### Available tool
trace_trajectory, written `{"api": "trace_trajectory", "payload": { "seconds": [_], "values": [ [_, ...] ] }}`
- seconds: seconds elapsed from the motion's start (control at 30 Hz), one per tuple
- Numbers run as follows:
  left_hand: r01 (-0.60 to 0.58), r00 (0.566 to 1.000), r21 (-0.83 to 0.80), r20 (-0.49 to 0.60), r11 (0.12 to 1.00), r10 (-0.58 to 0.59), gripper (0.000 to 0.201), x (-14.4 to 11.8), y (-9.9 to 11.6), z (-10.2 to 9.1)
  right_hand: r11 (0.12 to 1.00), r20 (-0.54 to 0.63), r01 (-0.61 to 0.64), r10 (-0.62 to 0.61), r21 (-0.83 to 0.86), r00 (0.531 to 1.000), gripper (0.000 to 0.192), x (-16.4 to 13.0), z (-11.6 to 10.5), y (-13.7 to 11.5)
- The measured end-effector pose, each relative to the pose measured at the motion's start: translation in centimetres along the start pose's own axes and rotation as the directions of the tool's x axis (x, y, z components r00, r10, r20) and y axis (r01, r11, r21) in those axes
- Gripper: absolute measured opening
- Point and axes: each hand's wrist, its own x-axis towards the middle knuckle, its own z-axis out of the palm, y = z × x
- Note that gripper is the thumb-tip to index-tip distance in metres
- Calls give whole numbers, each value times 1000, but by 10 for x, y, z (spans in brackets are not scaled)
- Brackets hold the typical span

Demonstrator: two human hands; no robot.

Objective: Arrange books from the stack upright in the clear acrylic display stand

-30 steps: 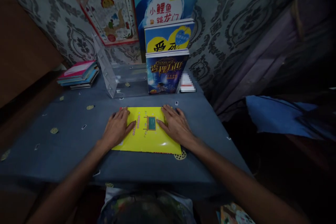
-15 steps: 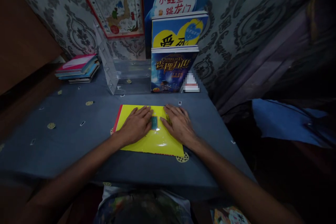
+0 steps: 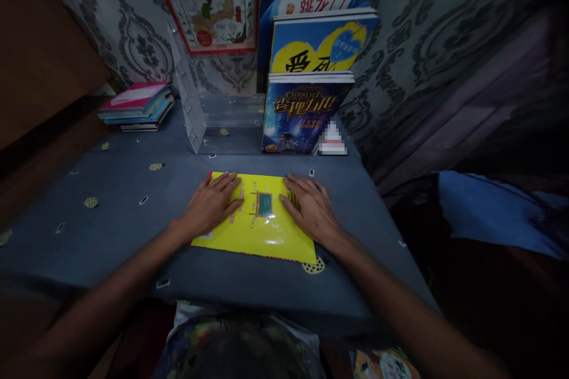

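A thin yellow book (image 3: 260,231) lies flat on the blue-grey tablecloth (image 3: 111,219) in front of me, its cover showing a small green chalkboard picture. My left hand (image 3: 211,204) rests palm down on the book's left half, fingers spread. On the right half, my right hand (image 3: 311,207) lies flat in the same way. Neither hand grips anything.
Behind the book a clear acrylic stand (image 3: 213,124) holds two upright books (image 3: 302,112) at its right end. A stack of books (image 3: 136,106) lies at the back left. Posters (image 3: 213,0) lean on the patterned wall. Blue fabric (image 3: 493,207) lies off the table's right edge.
My left hand slid right toward the middle of the cover, then back to the left half, uncovering the chalkboard picture. The view has shifted slightly.
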Motion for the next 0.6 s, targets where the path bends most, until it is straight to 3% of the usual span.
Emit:
{"api": "trace_trajectory", "payload": {
  "seconds": [0.17,0.37,0.6],
  "values": [
    [68,998,6,-14,998,-68,54,-8,-9,-3,1000,15,-1,1,31,1000,45,1,-2,3],
    [54,999,17,-12,998,-53,52,-6,-6,-2,1000,32,-16,15,22,999,43,-2,-7,0],
    [-53,998,-7,43,999,53,48,19,-7,-5,998,-51,-31,28,-54,998,39,-45,-15,-18]
  ]
}}
